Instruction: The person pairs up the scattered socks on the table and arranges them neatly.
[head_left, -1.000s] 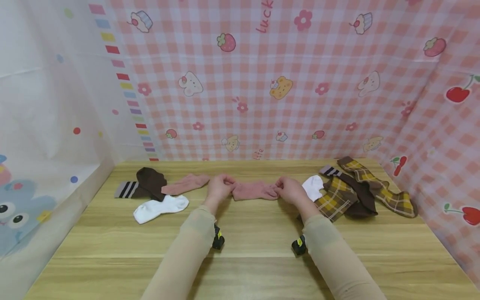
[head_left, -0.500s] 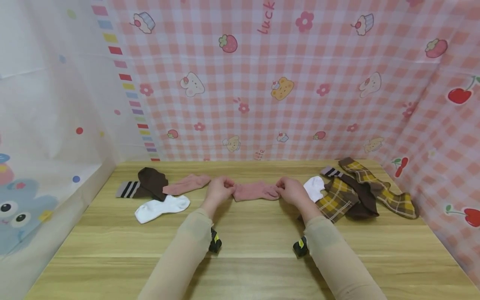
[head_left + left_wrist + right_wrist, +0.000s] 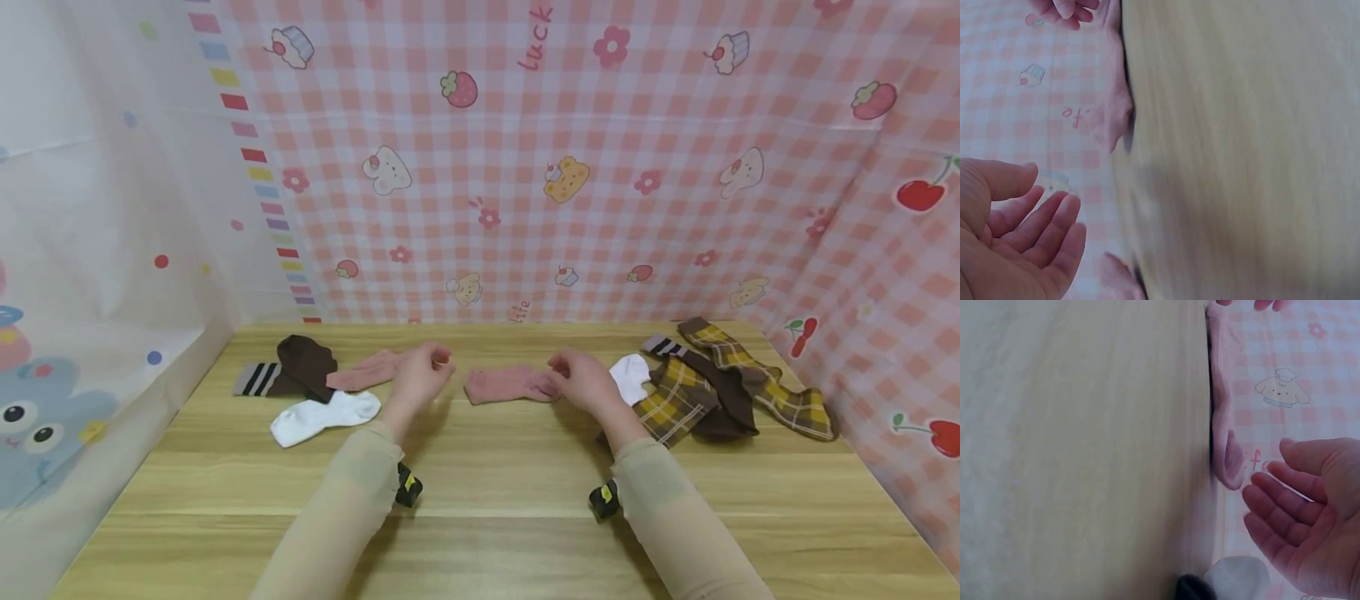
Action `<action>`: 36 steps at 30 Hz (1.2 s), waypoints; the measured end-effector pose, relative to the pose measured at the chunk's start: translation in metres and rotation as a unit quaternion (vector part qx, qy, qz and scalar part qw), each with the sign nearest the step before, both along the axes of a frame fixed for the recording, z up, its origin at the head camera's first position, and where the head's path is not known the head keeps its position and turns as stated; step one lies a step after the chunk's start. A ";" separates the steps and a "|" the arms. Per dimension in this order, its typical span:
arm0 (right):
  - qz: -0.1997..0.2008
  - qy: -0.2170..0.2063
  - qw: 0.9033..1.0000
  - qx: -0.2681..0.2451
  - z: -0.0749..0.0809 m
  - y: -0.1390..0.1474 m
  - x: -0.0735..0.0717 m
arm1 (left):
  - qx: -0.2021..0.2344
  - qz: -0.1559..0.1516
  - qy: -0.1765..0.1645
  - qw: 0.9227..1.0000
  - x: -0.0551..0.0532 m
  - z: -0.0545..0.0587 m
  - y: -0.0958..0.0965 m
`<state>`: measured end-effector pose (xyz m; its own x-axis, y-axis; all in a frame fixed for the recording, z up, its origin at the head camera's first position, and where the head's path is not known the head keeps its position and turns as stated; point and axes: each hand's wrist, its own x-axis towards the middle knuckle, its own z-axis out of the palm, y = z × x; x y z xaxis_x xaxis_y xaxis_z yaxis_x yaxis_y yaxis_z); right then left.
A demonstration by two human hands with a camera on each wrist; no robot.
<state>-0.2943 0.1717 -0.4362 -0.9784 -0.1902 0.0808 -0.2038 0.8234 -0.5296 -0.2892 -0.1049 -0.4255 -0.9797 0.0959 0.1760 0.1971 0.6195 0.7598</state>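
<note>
A pink sock (image 3: 506,385) lies flat and sideways in the middle of the table. My left hand (image 3: 417,379) hovers left of it, and in the left wrist view its fingers (image 3: 1054,240) are relaxed with nothing in them. At the sock's right end is my right hand (image 3: 587,385); the right wrist view shows its fingers (image 3: 1285,506) loosely bent, holding nothing, a small gap from the sock (image 3: 1225,412). Partly behind my left hand lies a second pink sock (image 3: 367,371).
On the left are a brown sock (image 3: 306,367) with a striped grey cuff and a white sock (image 3: 324,418). To the right lie another white sock (image 3: 628,377), a plaid sock (image 3: 678,404), a striped-cuff brown sock (image 3: 726,408) and a second plaid sock (image 3: 798,408). A checked cloth (image 3: 495,167) hangs behind.
Both hands pinched the ends of the middle pink sock before; they have let go. My left hand has moved left, while the right has barely shifted. The sock stays in place.
</note>
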 end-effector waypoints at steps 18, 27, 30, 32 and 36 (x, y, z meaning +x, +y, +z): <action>0.077 0.063 0.991 -0.084 0.001 -0.017 0.005 | -0.027 0.073 0.008 0.997 -0.001 0.001 -0.042; 0.085 0.072 0.989 -0.096 0.003 -0.029 0.010 | -0.077 0.085 0.002 0.993 0.001 0.002 -0.059; 0.090 0.073 0.988 -0.100 0.003 -0.033 0.011 | -0.106 0.090 0.020 0.990 0.002 0.002 -0.066; 0.092 0.071 0.988 -0.101 0.003 -0.035 0.012 | -0.126 0.099 0.029 0.987 0.002 0.000 -0.071; 0.095 0.056 0.989 -0.102 0.003 -0.040 0.013 | -0.165 0.116 0.037 0.979 0.002 -0.004 -0.082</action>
